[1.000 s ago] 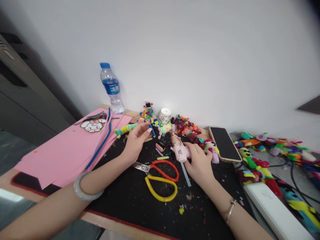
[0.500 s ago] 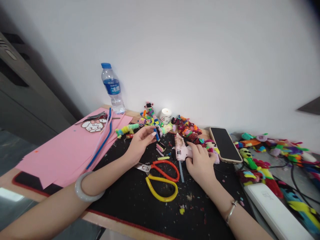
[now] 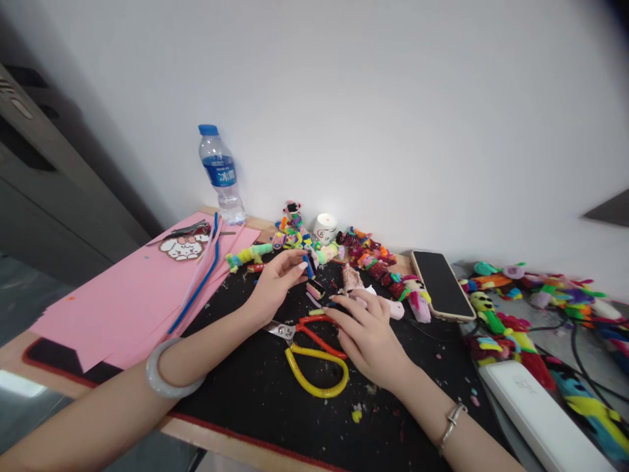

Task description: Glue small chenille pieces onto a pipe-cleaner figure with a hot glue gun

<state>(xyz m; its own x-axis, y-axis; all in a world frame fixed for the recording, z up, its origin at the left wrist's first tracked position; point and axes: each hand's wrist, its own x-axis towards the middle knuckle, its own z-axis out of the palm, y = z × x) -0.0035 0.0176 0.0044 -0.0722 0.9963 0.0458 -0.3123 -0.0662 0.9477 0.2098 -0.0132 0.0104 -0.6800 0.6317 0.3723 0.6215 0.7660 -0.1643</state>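
My left hand is closed in a pinch on a small blue fuzzy piece, held upright above the black mat. My right hand is open, its fingers spread and pointing left. It lies in front of the pale pink glue gun and hides part of it. Its fingertips are near a short yellow-green strip and the red handle of the scissors; I cannot tell whether they touch. A small pink-and-black piece lies below the blue piece.
Pink sheets lie at left, with blue and lilac pipe cleaners on them. A water bottle, a paper cup and colourful fuzzy figures stand along the wall. A phone and a white power bank lie at right.
My right hand has let go of the glue gun and moved left, its fingers now spread over the scissors' handle area. My left hand keeps the blue piece in nearly the same place.
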